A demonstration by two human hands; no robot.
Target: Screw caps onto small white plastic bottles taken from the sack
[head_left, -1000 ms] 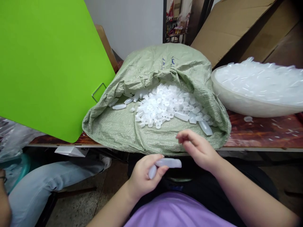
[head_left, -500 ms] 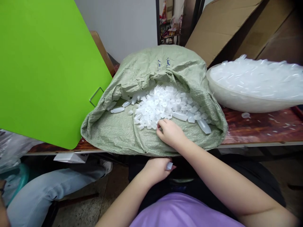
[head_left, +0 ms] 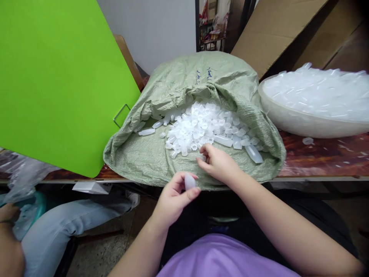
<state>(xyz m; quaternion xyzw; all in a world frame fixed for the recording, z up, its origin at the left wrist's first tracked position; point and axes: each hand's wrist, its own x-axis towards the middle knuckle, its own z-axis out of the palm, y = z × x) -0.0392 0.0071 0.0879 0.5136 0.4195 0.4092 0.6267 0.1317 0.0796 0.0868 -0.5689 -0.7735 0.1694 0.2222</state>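
Observation:
My left hand [head_left: 172, 197] is closed on a rounded, translucent white plastic piece [head_left: 189, 181], held upright between thumb and fingers just in front of the sack. Above and right of it, my right hand [head_left: 218, 162] pinches a small translucent plastic piece [head_left: 201, 157], partly covered by the fingers. Behind the right hand lies a heap of short, hollow, cap-like plastic pieces [head_left: 193, 129] in the mouth of a pale green woven sack [head_left: 135, 156]. A few longer plastic pieces [head_left: 253, 154] lie at the heap's sides.
A wide white basin [head_left: 314, 129] heaped with translucent plastic pieces stands to the right on the red-brown table [head_left: 300, 163]. A bright green board [head_left: 63, 84] leans at left. Cardboard [head_left: 276, 30] rises behind. Another person's leg [head_left: 69, 219] and hand beside a teal tub [head_left: 39, 209] are lower left.
My left hand has risen from below the table edge to the sack's front with its plastic piece. My right hand has drawn slightly away from the heap, pinching a small piece.

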